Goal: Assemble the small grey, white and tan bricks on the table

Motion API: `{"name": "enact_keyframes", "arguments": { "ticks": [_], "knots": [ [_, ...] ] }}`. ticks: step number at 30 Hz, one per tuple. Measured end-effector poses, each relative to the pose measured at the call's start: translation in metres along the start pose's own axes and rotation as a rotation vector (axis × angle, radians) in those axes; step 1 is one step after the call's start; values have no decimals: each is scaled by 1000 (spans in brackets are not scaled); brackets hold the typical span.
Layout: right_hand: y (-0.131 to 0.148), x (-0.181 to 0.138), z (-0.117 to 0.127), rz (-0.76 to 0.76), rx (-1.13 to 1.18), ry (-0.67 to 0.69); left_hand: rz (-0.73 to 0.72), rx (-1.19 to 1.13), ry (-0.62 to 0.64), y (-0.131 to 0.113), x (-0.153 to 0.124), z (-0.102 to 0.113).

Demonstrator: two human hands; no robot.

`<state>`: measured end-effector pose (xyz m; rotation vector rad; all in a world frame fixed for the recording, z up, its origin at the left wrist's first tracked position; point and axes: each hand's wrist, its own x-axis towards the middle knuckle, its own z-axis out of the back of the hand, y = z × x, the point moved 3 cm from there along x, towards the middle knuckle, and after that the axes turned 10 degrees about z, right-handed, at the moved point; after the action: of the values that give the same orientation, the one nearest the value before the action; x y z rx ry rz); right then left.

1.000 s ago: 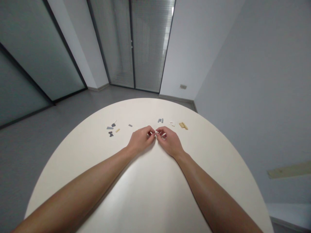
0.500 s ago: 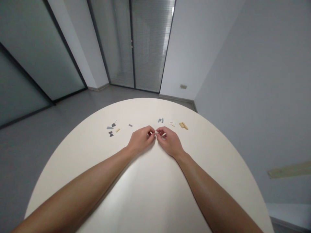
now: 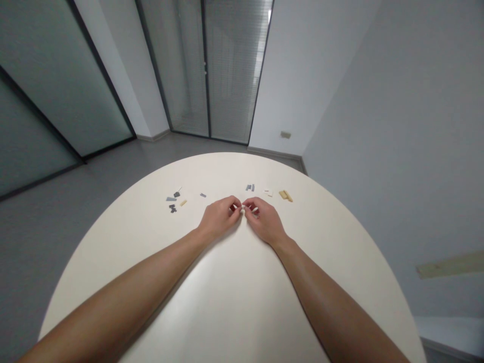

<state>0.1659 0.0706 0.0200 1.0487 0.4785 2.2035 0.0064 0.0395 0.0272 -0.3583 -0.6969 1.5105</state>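
Observation:
Over the far half of the table, my left hand (image 3: 223, 212) and my right hand (image 3: 263, 217) meet fingertip to fingertip. Both are closed in a pinch. Between the fingertips is a small whitish piece (image 3: 243, 206), mostly covered and too small to name more closely. Just beyond my right hand lie grey pieces (image 3: 249, 187) and flat white pieces (image 3: 268, 192). To its right rest tan pieces (image 3: 286, 195) that look like toy building bricks. A single grey piece (image 3: 203, 195) sits beyond my left hand.
The round white table (image 3: 227, 302) fills the lower view. At its far left lie dark pieces (image 3: 173, 208), a blue-grey plate-like piece (image 3: 171, 199) and a small tan piece (image 3: 183, 203). Behind the table stand glass panels (image 3: 230, 75) and a white wall (image 3: 302, 70).
Both hands stay in nearly the same place, with only slight movement at the fingertips. The loose pieces on the table have not moved.

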Motion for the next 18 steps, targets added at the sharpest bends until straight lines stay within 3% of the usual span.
{"name": "enact_keyframes", "arguments": {
  "ticks": [18],
  "knots": [
    [-5,0,0,-9,-42,-22,-16,-10,-16,0,0,1]
  ]
}}
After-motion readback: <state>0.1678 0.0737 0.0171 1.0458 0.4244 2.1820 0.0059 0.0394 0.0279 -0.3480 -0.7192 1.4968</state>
